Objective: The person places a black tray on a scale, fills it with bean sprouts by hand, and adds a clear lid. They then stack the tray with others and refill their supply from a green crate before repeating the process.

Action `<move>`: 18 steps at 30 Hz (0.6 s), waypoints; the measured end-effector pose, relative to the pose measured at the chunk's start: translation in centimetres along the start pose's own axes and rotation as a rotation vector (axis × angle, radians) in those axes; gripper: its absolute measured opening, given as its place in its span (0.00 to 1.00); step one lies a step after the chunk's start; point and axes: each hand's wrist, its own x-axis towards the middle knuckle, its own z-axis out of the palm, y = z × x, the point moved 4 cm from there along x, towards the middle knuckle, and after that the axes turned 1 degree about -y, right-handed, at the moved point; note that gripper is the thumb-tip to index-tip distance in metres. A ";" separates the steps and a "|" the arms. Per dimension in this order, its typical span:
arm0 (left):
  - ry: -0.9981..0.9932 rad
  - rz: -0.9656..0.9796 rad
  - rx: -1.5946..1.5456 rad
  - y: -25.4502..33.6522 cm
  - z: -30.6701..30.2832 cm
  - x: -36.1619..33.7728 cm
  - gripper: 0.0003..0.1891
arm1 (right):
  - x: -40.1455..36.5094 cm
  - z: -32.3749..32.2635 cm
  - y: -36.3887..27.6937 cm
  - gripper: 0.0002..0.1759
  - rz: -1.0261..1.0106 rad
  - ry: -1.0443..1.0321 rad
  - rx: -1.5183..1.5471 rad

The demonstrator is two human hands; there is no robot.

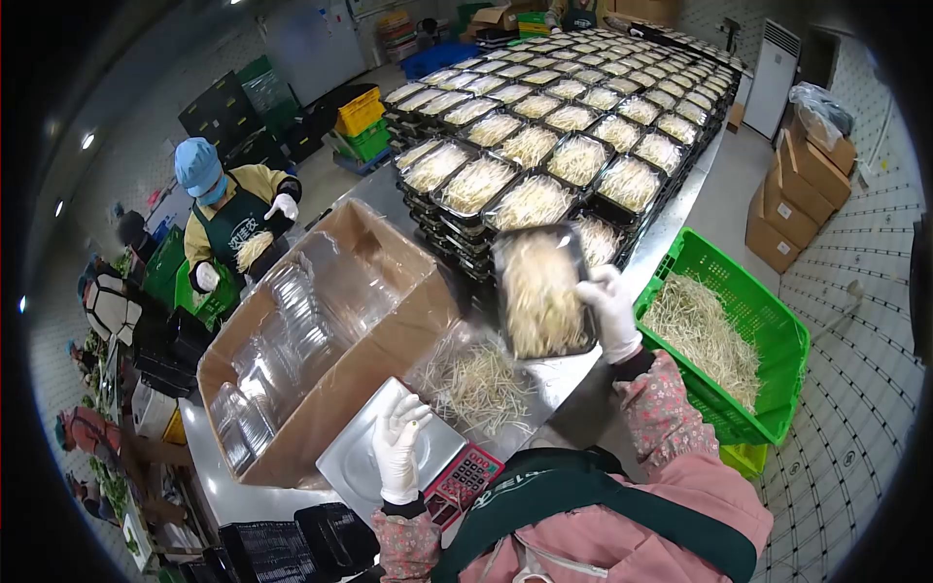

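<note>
Gripped at its right edge by my gloved right hand (pixel 612 311), a black tray of bean sprouts (pixel 542 301) is tilted up in front of the stacked trays. It looks slightly blurred. My gloved left hand (pixel 397 452) hovers over the metal plate of a digital scale (pixel 348 445), fingers stretched out, with nothing visible in it. The scale's red keypad (pixel 468 473) shows beside that wrist. Loose sprouts (pixel 478 387) lie on plastic film between the scale and the held tray.
Stacks of filled sprout trays (pixel 533 202) cover the far table. A cardboard box (pixel 374 364) of clear lids stands left. On the right is a green crate (pixel 777 340) of sprouts. Empty black trays (pixel 272 549) lie lower left. A co-worker (pixel 233 219) handles sprouts across the box.
</note>
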 end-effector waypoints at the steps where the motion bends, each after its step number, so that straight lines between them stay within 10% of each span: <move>1: 0.005 -0.006 0.009 -0.4 -0.1 0.3 0.34 | 1.0 -1.3 -0.8 0.10 -0.047 0.146 0.084; 12: 0.062 0.003 0.077 -0.4 0.7 1.6 0.21 | 5.3 -5.7 2.3 0.17 0.201 0.295 0.212; 18: 0.364 0.066 0.230 0.6 -5.2 -1.4 0.21 | -2.0 -4.2 4.8 0.08 -0.114 0.352 -0.057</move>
